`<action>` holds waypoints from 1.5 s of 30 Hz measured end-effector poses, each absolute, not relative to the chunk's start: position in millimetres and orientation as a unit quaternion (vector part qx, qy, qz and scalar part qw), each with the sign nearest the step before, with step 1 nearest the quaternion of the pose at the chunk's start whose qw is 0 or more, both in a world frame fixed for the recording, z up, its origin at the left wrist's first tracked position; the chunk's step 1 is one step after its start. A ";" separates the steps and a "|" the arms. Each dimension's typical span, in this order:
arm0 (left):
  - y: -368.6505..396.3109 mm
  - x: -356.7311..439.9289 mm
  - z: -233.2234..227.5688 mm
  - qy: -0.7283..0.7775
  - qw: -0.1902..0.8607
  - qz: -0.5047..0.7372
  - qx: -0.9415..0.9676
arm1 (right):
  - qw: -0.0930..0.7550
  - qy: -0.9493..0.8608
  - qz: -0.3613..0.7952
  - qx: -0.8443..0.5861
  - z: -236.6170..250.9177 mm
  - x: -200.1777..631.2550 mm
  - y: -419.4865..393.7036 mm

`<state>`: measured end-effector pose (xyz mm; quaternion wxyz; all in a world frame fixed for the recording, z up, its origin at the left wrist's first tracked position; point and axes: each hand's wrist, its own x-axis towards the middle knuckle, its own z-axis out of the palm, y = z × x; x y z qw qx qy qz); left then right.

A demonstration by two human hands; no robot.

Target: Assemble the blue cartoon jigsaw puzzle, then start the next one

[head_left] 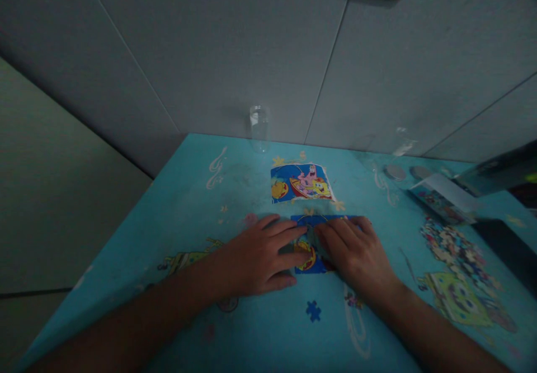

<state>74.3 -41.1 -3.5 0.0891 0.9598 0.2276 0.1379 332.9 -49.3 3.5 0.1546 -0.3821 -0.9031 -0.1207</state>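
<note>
A partly covered blue jigsaw puzzle [308, 268] with a yellow burger on it lies flat on the turquoise tabletop. Across its left side rests my left hand [268, 255], fingers spread and touching the surface. My right hand [352, 247] bends over the puzzle's right part, its fingers curled together and pressed down; whatever is under the fingertips is hidden. Just beyond the hands lies a picture sheet [300, 185] showing a pink and a yellow cartoon figure beside a burger. One loose blue puzzle piece [313, 311] sits nearer to me, below the puzzle.
A clear plastic cylinder [260, 130] stands by the wall. To the right are a heap of mixed puzzle pieces [455, 253], a small printed box [444, 199], two round lids [394, 172] and a dark flat object [507, 255]. Cartoon figures are printed on the tabletop [184, 177].
</note>
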 end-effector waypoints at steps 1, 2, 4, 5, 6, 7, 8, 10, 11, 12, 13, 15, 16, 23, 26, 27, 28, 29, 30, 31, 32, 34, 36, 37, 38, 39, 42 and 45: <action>-41.1 74.2 -3.1 0.227 0.089 0.137 0.960 | 0.154 -0.903 -0.122 -0.383 3.4 333.7 -49.0; -41.0 74.1 -2.6 0.224 0.089 0.137 0.961 | 0.153 -0.902 -0.124 -0.385 3.3 334.3 -48.9; -41.1 73.8 -2.0 0.225 0.087 0.135 0.961 | 0.148 -0.902 -0.123 -0.386 3.5 334.7 -49.2; -41.2 73.7 -1.8 0.226 0.086 0.134 0.961 | 0.143 -0.903 -0.121 -0.386 3.7 334.5 -49.5; -41.3 73.6 -1.8 0.228 0.086 0.131 0.961 | 0.139 -0.905 -0.118 -0.385 4.0 333.9 -49.8; -41.5 73.5 -1.9 0.228 0.086 0.129 0.961 | 0.137 -0.906 -0.115 -0.384 4.1 333.1 -50.0; -41.6 73.5 -2.0 0.229 0.087 0.126 0.961 | 0.139 -0.906 -0.113 -0.383 4.1 332.2 -49.9; -41.7 73.6 -2.3 0.225 0.086 0.125 0.962 | 0.153 -0.904 -0.104 -0.386 3.9 331.0 -48.5; -41.8 73.6 -2.3 0.225 0.086 0.123 0.963 | 0.166 -0.899 -0.097 -0.394 3.8 331.4 -47.0; -41.7 73.7 -2.1 0.225 0.085 0.122 0.963 | 0.180 -0.892 -0.085 -0.405 3.9 332.9 -44.8; -41.7 73.8 -2.0 0.226 0.085 0.117 0.963 | 0.197 -0.883 -0.072 -0.421 4.3 335.8 -42.0; -41.4 73.6 -1.6 0.228 0.085 0.109 0.964 | 0.232 -0.855 -0.057 -0.460 5.8 346.2 -35.0; -41.2 73.4 -1.7 0.229 0.085 0.106 0.964 | 0.244 -0.840 -0.061 -0.481 6.8 353.5 -30.9; -38.9 71.4 -4.9 0.220 0.078 0.110 0.966 | 0.193 -0.796 -0.217 -0.531 9.4 401.4 -4.5; -38.3 71.8 -5.6 0.221 0.074 0.126 0.964 | 0.151 -0.821 -0.223 -0.504 9.7 399.9 0.9; -38.3 72.1 -5.5 0.222 0.074 0.131 0.964 | 0.135 -0.830 -0.214 -0.496 10.2 396.6 0.8; -38.3 72.4 -5.1 0.223 0.074 0.135 0.963 | 0.123 -0.838 -0.202 -0.492 10.7 392.2 -0.4; -38.5 72.8 -4.6 0.225 0.074 0.137 0.962 | 0.118 -0.843 -0.191 -0.489 11.2 387.1 -2.8; -38.7 73.2 -3.9 0.226 0.075 0.137 0.962 | 0.121 -0.847 -0.181 -0.484 11.7 381.4 -6.1; -39.0 73.5 -3.3 0.228 0.074 0.135 0.961 | 0.131 -0.854 -0.167 -0.474 12.0 375.3 -10.3; -39.4 73.9 -2.7 0.229 0.074 0.133 0.962 | 0.145 -0.863 -0.149 -0.460 12.1 368.8 -14.9; -39.9 74.4 -2.3 0.230 0.073 0.126 0.962 | 0.163 -0.890 -0.098 -0.415 11.6 356.0 -24.0; -40.1 74.7 -3.0 0.230 0.072 0.127 0.962 | 0.165 -0.910 -0.055 -0.377 9.9 344.9 -30.6; -40.0 74.8 -3.6 0.232 0.071 0.131 0.961 | 0.164 -0.915 -0.042 -0.365 8.7 340.6 -32.6; -39.9 74.8 -4.3 0.232 0.071 0.134 0.961 | 0.161 -0.918 -0.035 -0.360 7.4 337.4 -33.7; -39.6 74.9 -4.9 0.231 0.071 0.139 0.960 | 0.158 -0.919 -0.031 -0.360 6.0 335.3 -34.0; -39.1 74.8 -5.5 0.225 0.074 0.145 0.961 | 0.147 -0.914 -0.026 -0.378 2.2 333.3 -33.1; -39.0 74.3 -5.2 0.225 0.075 0.136 0.962 | 0.147 -0.909 -0.021 -0.390 0.0 333.4 -32.9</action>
